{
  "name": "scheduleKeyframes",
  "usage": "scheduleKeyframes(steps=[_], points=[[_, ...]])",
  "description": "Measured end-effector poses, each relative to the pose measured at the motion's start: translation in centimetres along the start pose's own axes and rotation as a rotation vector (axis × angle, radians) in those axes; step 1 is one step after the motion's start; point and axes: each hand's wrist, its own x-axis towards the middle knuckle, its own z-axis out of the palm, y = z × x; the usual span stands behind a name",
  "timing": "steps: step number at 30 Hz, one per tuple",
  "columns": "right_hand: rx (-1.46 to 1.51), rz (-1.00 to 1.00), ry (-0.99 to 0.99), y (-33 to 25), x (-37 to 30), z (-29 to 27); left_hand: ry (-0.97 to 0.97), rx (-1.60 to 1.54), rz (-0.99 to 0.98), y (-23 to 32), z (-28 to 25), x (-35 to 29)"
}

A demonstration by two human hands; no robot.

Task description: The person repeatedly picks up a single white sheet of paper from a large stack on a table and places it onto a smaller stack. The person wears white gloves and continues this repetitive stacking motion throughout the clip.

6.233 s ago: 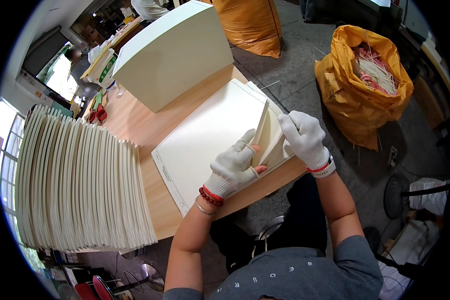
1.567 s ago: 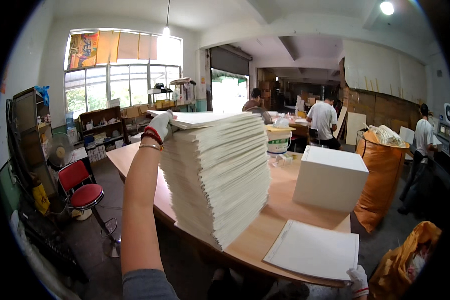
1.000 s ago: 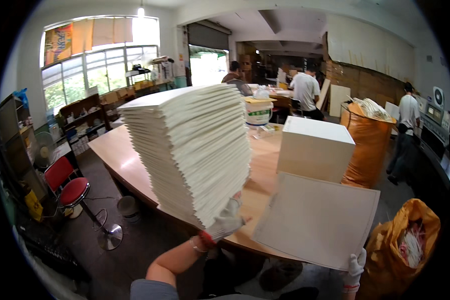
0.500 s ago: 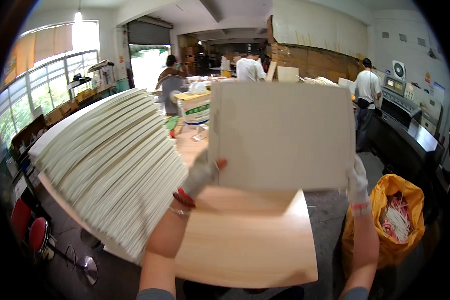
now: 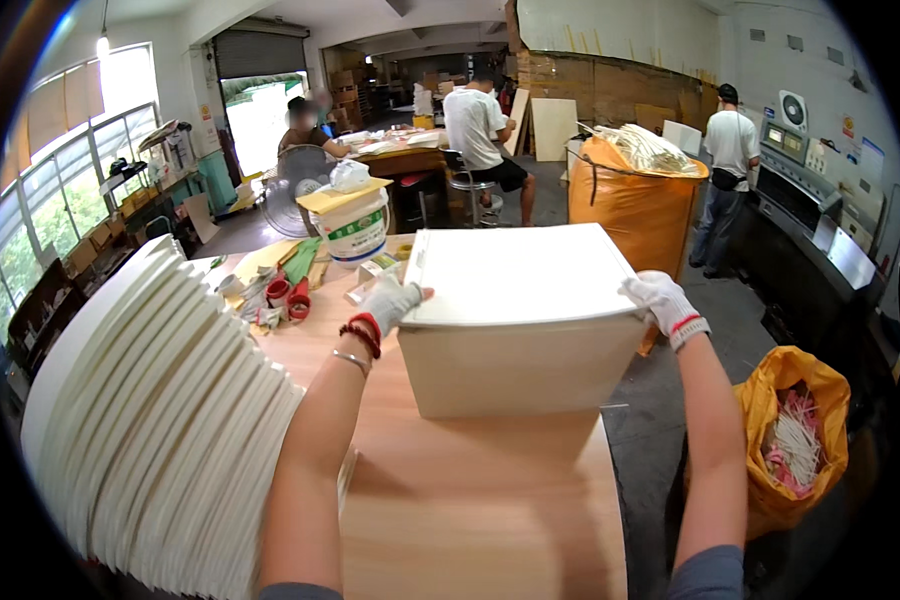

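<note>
A white rectangular panel (image 5: 515, 270) lies level in front of me, at the top of a pale box-shaped body (image 5: 520, 370) with a smooth front. Whether that body is a box or a pile of panels I cannot tell. It is over the wood-grain table (image 5: 470, 490). My left hand (image 5: 390, 303), in a white glove with bare fingertips, is closed on the panel's near left corner, thumb on top. Its right edge is gripped by my gloved right hand (image 5: 660, 297). On the left leans a tall row of white panels (image 5: 160, 420), packed face to face.
Behind the panel stand a white bucket (image 5: 355, 225) with a yellow board on it and red tape rolls (image 5: 290, 298). Orange sacks (image 5: 625, 215) of strips stand beyond the table and a yellow sack (image 5: 755, 500) at right. Several people work further back.
The panel was raised upright before me, its grey shaded face toward me; now it lies level, lower down. Both hands stayed on its edges. The view has shifted, showing more of the table.
</note>
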Motion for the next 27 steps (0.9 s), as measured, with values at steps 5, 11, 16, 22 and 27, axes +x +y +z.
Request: scheduleKeyframes(steps=[5,11,16,22,27], points=[[0.027,-0.001,0.016,4.2,0.9,-2.3,0.186,0.336,-0.134,6.5,0.4,-6.3],[0.080,0.036,0.031,1.1,-0.4,-1.0,0.020,-0.603,0.190,0.9,4.3,-13.3],[0.124,0.037,0.013,0.3,-1.5,-0.9,0.033,-0.772,0.227,-0.4,6.3,-13.3],[0.083,-0.008,0.102,1.7,-1.2,-0.9,0.090,-0.623,0.145,1.0,6.4,-13.5],[0.155,-0.072,0.069,3.6,-0.3,-1.2,0.114,-0.591,0.093,0.5,6.4,-13.4]])
